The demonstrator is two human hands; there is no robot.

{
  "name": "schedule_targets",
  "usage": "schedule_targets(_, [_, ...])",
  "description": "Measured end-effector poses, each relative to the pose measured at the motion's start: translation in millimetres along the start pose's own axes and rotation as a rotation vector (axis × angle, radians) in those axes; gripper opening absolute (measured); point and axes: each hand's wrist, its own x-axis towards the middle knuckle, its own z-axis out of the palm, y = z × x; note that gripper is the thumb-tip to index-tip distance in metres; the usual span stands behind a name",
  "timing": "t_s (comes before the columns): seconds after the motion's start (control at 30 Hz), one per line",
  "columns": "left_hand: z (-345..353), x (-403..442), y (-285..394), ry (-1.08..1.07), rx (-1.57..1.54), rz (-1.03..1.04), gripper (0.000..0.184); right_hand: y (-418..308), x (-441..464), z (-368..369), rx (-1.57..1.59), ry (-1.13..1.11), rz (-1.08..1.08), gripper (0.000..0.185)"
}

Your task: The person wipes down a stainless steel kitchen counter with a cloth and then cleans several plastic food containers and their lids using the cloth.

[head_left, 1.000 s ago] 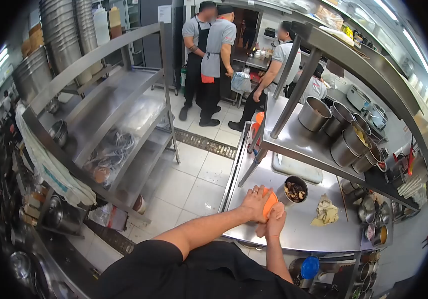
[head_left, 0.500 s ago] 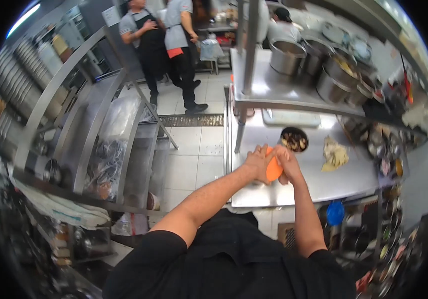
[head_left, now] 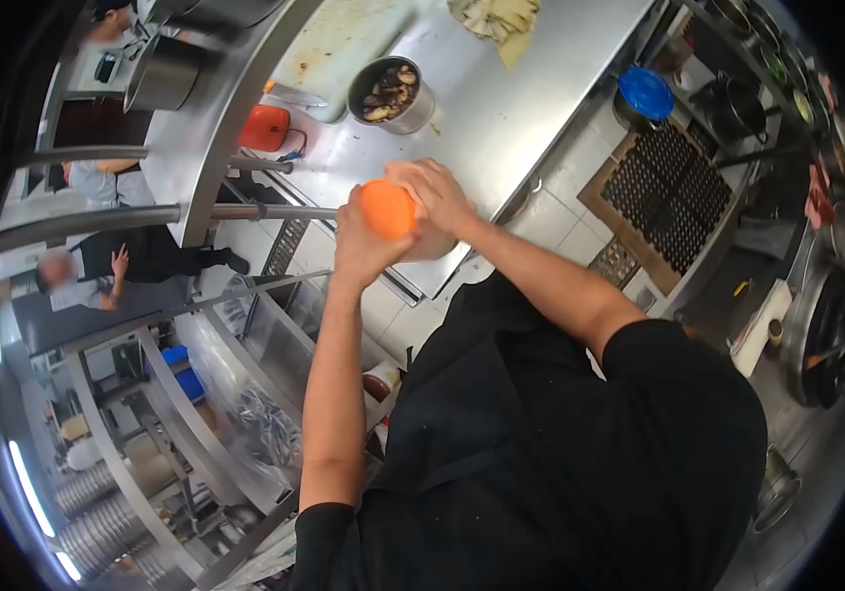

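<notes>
Gripping an orange lid (head_left: 388, 210) from both sides, the person's hands come together above the near edge of a stainless-steel worktop (head_left: 506, 113). The left hand (head_left: 363, 246) is clamped around the rim, its thumb along the lower edge; the right hand (head_left: 430, 197) is closed against the opposite side, fingers bent. A pale container (head_left: 431, 244) shows partly beneath; how much of it the palms hold cannot be told. Lettering on the lid, if any, is too small to read.

Just beyond, a steel pot (head_left: 413, 120) of dark and pale chopped pieces stands upright, near a stained white cutting board (head_left: 334, 49). A crumpled yellowish cloth (head_left: 501, 25) lies farther along. An orange-red object (head_left: 265, 128) sits at the worktop's left side, and a metal shelf post (head_left: 290, 212) stands close to the left hand. Plastic wrapping (head_left: 265, 414) fills part of a rack (head_left: 168, 379) at lower left. To the right are a blue lid (head_left: 645, 93) and a black perforated mat (head_left: 667, 192) on the floor.
</notes>
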Motion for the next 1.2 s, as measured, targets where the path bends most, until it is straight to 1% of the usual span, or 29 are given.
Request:
schedule_targets(0.07, [9,7,-40,0.027,-0.124,0.022,0.134,-25,28,-15,0.306,-0.33,0.533,0.039])
schedule_targets(0.1, [5,9,-45,-0.024,-0.231,-0.044,0.131,-34,36,-20,0.464,-0.508,0.796,0.039])
schedule_targets(0.17, [-3,0,-31,-0.054,-0.475,-0.234,0.131,1,37,-3,0.479,-0.58,0.77,0.039])
schedule_targets(0.2, [-7,-3,-27,-0.065,-0.597,-0.326,0.131,-5,41,-4,0.431,-0.623,0.722,0.038])
schedule_targets(0.23, [-3,-5,-31,-0.045,-0.626,-0.335,0.132,-11,46,-5,0.383,-0.663,0.672,0.038])
schedule_targets(0.3, [3,-10,-29,0.022,-0.66,-0.379,0.133,-28,46,-16,0.171,-0.754,0.512,0.04])
schedule_targets(0.4, [17,-20,-21,0.112,-0.673,-0.432,0.134,-46,-5,3,-0.109,-0.091,0.023,0.038])
schedule_targets(0.47, [26,-22,-22,0.176,-0.672,-0.432,0.133,-77,-24,-20,-0.143,-0.074,-0.109,0.037])
schedule_targets(0.5, [35,-22,-33,0.222,-0.619,-0.405,0.133,-83,-29,-33,-0.159,-0.066,-0.174,0.036])
schedule_targets(0.57, [35,-27,-21,0.285,-0.33,-0.483,0.134,-52,-43,-40,-0.134,-0.229,0.123,0.036])
schedule_targets(0.6, [34,-30,-13,0.308,-0.182,-0.518,0.134,-51,-41,-46,-0.123,-0.306,0.277,0.036])
schedule_targets(0.63, [31,-33,-6,0.336,-0.198,-0.505,0.134,-52,-29,-59,-0.245,-0.607,0.682,0.036])
schedule_targets(0.73, [33,-27,-9,0.346,-0.128,-0.503,0.129,-45,-38,-35,-0.142,-0.437,0.568,0.038])
schedule_targets(0.83, [39,-25,6,0.353,-0.069,-0.582,0.13,-72,-54,-23,0.064,-0.272,0.325,0.036])
schedule_targets(0.93, [40,-22,15,0.311,0.073,-0.576,0.132,-41,-74,-23,-0.119,-0.373,0.405,0.03])
schedule_targets(0.97, [38,-23,12,0.264,0.093,-0.584,0.131,-15,-81,-19,-0.315,-0.492,0.468,0.026])
schedule_targets(1.03, [30,-20,0,0.166,0.13,-0.592,0.13,-34,-57,-42,-0.194,-0.57,0.607,0.031])
schedule_targets(1.07, [21,-17,-8,0.137,0.071,-0.559,0.127,-42,-47,-50,-0.132,-0.611,0.673,0.034])
schedule_targets(1.13, [0,-20,-27,0.059,-0.041,-0.506,0.12,-29,-51,-42,0.024,-0.407,0.582,0.04])
schedule_targets(1.17, [-3,-13,-32,0.113,0.072,-0.313,0.112,-18,-47,-40,0.092,-0.3,0.525,0.043])
schedule_targets(1.2, [-5,-9,-35,0.16,0.183,-0.126,0.103,-19,-43,-40,0.138,-0.275,0.508,0.045])
